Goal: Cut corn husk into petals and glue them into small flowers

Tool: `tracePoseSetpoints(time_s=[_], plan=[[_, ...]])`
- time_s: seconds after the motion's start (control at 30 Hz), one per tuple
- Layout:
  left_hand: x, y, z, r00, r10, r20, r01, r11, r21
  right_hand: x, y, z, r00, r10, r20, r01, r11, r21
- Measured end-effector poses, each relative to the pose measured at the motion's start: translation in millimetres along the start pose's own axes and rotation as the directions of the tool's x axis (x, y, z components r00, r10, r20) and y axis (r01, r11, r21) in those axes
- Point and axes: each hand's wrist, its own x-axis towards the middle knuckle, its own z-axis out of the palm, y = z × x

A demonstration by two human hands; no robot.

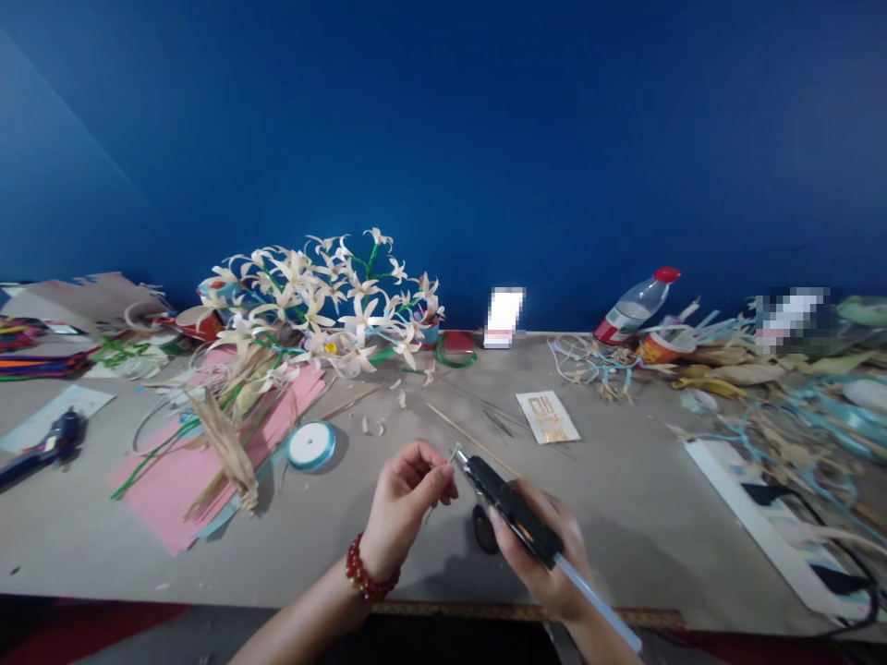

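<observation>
My left hand (pixel 410 494), with a red bead bracelet (pixel 367 571) at the wrist, pinches a thin pale-green stem (pixel 454 453) between thumb and fingers. My right hand (pixel 547 545) is wrapped round a black hot glue gun (pixel 513 506). A translucent glue stick (pixel 600 605) sticks out of its back end. The gun's nozzle points up and left, right at the tip of the stem; whether they touch I cannot tell. Below the gun a dark round object (pixel 485 529) lies on the table, partly hidden.
Many white flowers (pixel 360 314) on green stems stand at the back left. A ribbon spool (pixel 310 445) and pink paper (pixel 163 499) with dried husks (pixel 225 448) lie left. A white packet (pixel 547 417), a tilted bottle (pixel 634 309) and a power strip (pixel 741 517) are right.
</observation>
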Motion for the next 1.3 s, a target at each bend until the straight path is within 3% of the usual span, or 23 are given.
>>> tracePoseSetpoints(time_s=[0.37, 0.57, 0.7, 0.9, 1.03, 1.3], plan=[[0.3, -5.0, -2.3, 1.000, -0.011, 0.020, 0.011, 0.999, -0.035, -1.6, 0.8, 3.8, 0.999, -0.034, 0.009, 0.034, 0.999, 0.027], [-2.0, -3.7, -4.6, 0.999, -0.028, 0.034, 0.031, 0.996, -0.087, -3.9, 9.8, 5.2, 1.000, -0.025, -0.006, 0.025, 0.998, -0.050], [-5.0, -6.4, -10.2, 0.995, -0.096, 0.041, 0.102, 0.980, -0.172, -8.2, 33.4, 2.3, 1.000, -0.011, -0.004, 0.010, 0.971, -0.240], [-7.6, -24.4, -30.5, 0.975, -0.220, 0.005, 0.212, 0.933, -0.289, -21.6, 89.8, -14.3, 0.987, 0.154, 0.042, -0.103, 0.813, -0.573], [-11.5, -37.5, -45.4, 0.958, -0.284, -0.048, 0.258, 0.918, -0.301, -24.8, 110.8, -25.2, 0.979, 0.200, 0.032, -0.143, 0.796, -0.589], [-14.9, -50.6, -62.6, 0.966, -0.248, -0.076, 0.219, 0.936, -0.275, -40.4, 133.8, -48.7, 0.969, 0.246, -0.003, -0.198, 0.774, -0.601]])
